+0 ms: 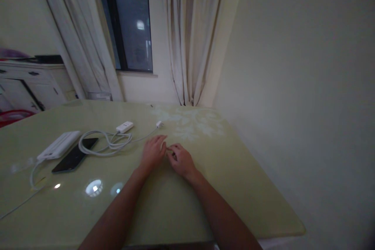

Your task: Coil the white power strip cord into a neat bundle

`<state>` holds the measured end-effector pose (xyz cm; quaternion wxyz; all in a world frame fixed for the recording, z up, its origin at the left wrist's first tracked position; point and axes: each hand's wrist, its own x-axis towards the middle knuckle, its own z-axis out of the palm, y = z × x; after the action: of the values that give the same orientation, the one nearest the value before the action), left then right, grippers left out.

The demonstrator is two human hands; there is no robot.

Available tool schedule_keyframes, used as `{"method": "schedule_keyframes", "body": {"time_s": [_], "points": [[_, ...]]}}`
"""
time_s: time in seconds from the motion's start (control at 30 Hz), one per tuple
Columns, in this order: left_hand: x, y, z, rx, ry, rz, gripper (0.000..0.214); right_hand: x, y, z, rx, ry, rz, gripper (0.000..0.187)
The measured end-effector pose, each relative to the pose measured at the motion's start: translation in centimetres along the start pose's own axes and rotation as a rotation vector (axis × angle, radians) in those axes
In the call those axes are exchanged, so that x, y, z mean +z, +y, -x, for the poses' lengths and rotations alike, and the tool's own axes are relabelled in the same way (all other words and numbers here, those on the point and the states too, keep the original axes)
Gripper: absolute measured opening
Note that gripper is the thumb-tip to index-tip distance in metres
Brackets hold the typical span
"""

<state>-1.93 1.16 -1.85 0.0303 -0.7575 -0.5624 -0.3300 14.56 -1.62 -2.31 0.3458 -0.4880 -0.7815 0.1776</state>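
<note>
My left hand (154, 150) and my right hand (181, 160) are close together over the middle of the glossy pale green table (234, 187). The left fingers are curled, with the thumb toward the right hand. My right thumb and index finger are pinched together, reaching toward the left fingertips. Something small and thin seems to lie between them, too small and blurred to name. Just beyond the left hand lies a white plug (159, 124). Its white cable (109, 146) runs left in loose loops to a small white socket block (124, 127).
A dark phone (73, 158) lies at the left, partly under the cable loops. Beside it is a long white power strip (60, 144) with its own cord. A wall (293, 86) borders the table's right side; curtains (193, 39) and a window (131, 19) stand behind.
</note>
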Motion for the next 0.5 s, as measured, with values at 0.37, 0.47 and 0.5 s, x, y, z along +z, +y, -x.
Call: {"method": "schedule_keyframes", "body": {"time_s": [0.37, 0.47, 0.5], "points": [[-2.8, -7.0, 1.1, -0.509, -0.029, -0.446, 0.036, -0.6, 0.5, -0.4, 0.084, 0.227, -0.179, 0.023], [-2.1, -5.4, 0.3, -0.384, -0.055, -0.306, 0.032, -0.3, 0.9, -0.8, 0.145, 0.248, -0.263, 0.025], [-1.6, -4.5, 0.1, -0.331, -0.054, -0.24, 0.031, -0.2, 1.1, -0.9, 0.186, 0.246, -0.306, 0.029]]}}
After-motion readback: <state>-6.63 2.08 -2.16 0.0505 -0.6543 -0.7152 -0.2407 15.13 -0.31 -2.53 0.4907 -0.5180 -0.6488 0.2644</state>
